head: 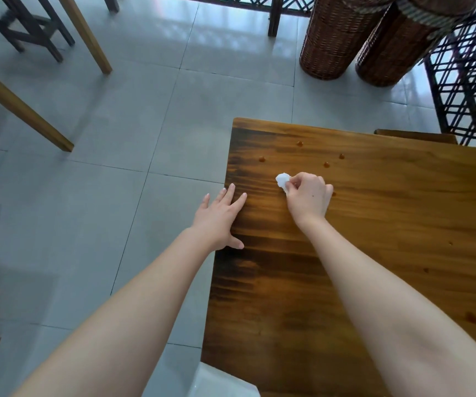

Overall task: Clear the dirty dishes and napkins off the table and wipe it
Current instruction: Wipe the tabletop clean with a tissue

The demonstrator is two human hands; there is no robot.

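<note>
The right hand (307, 196) pinched a crumpled white napkin (283, 180) on the table (402, 210), with the brown drops (327, 164) just beyond it toward the far edge (nearer to this hand, I judge), while the left hand (219, 219) rested flat at the left edge.

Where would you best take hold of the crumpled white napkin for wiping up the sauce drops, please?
I'd pinch its right end from above, as the right hand does: the napkin is a small crumpled wad on the table, so a grip over that end leaves its left part free for the sauce drops farther on.
</note>
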